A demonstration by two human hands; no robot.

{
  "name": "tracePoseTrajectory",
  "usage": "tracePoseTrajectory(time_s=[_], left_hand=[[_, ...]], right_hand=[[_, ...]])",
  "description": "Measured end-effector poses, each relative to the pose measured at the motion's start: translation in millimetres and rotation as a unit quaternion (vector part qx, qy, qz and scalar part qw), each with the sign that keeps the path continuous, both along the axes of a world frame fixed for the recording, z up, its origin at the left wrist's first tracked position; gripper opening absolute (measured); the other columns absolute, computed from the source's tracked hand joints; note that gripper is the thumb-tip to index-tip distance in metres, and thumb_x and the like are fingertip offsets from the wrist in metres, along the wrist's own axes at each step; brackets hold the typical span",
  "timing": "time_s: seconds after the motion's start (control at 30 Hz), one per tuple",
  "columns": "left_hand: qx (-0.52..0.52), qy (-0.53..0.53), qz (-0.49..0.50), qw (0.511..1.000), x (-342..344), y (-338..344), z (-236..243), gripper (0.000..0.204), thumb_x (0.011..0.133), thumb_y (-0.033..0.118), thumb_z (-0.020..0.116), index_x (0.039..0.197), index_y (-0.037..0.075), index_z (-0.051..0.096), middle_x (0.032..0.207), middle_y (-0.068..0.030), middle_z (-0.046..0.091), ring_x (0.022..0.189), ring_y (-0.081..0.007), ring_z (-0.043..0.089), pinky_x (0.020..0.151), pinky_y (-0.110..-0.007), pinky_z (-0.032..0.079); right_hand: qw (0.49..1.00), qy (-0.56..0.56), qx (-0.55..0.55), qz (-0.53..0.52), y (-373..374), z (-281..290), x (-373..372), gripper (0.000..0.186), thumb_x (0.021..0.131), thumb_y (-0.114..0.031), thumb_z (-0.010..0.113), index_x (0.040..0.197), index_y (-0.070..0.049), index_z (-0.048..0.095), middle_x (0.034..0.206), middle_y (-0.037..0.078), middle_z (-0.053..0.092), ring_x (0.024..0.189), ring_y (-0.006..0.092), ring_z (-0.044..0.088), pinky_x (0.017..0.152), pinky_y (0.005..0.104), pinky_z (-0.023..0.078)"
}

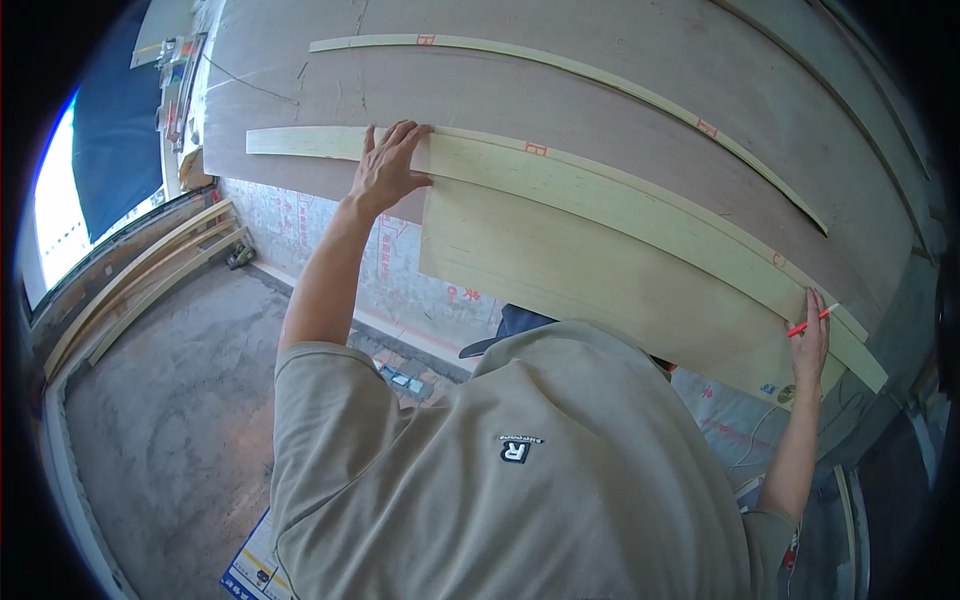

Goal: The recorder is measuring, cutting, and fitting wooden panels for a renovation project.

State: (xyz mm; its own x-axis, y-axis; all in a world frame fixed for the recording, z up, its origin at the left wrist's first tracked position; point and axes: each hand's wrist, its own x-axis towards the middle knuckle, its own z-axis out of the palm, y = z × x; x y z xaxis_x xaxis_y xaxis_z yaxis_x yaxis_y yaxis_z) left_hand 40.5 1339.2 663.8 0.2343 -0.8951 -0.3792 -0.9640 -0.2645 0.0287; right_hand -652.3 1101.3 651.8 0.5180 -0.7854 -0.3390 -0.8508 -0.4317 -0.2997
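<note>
Left hand (386, 176) lies spread on a red-stamped strip (590, 195); right hand (810, 346) grips a red pen (797, 329), partly hidden.

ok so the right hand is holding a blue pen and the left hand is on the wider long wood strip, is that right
Not quite: the pen is red, not blue, as the head view shows. The right hand does hold it, and the left hand is on the wider long wood strip.
</note>
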Motion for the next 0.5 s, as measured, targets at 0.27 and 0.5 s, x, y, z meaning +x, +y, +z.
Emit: tracePoseTrajectory(time_s=[0.27, 0.5], left_hand=[[-0.018, 0.052, 0.025, 0.998, 3.8, -1.0, -8.3, 0.074, 0.067, 0.022, 0.086, 0.132, 0.009, 0.052, 0.136, -0.0106, 0.053, 0.131, -0.0283, 0.046, 0.111, -0.043, 0.032], [-0.009, 0.037, 0.014, 0.999, 4.5, -5.0, -9.7, 0.073, 0.067, 0.022, 0.086, 0.131, 0.01, 0.052, 0.136, -0.01, 0.053, 0.131, -0.0272, 0.046, 0.11, -0.044, 0.033]], right_hand=[[1.0, 0.02, 0.004, -0.021, 1.1, -3.1, 1.6, 0.081, 0.074, 0.007, 0.072, 0.146, -0.011, 0.041, 0.146, 0.016, 0.043, 0.134, 0.0364, 0.042, 0.107, 0.0422, 0.04], [0.999, 0.041, -0.004, -0.021, -1.3, -3.7, -2.4, 0.078, 0.075, 0.006, 0.071, 0.145, -0.01, 0.041, 0.146, 0.016, 0.043, 0.134, 0.0363, 0.042, 0.107, 0.042, 0.039]])
